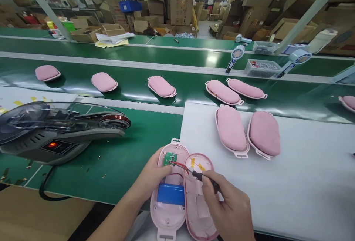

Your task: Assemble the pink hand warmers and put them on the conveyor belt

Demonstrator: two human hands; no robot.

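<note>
An opened pink plastic case (168, 217) lies in two halves at the table's front edge. Its left half carries a green circuit board (169, 158) and a blue battery (170, 194). My left hand (151, 174) grips that half by its upper left side, the thumb close beneath the board. In my right hand (227, 200) is a black-handled screwdriver (197, 175), its thin shaft pointing left at the red wires (180, 165) near the board. Whether the tip touches anything is hard to see. The right half (198, 211), with yellow tape pieces inside, sits under my right hand.
Two closed pink cases (232, 128) rest on the white sheet (305, 174). Several more pink cases (161, 86) lie along the green conveyor belt (127, 81). A grey tape dispenser (63, 133) stands left. Handheld fans (235, 56) and a screw box (262, 68) are beyond.
</note>
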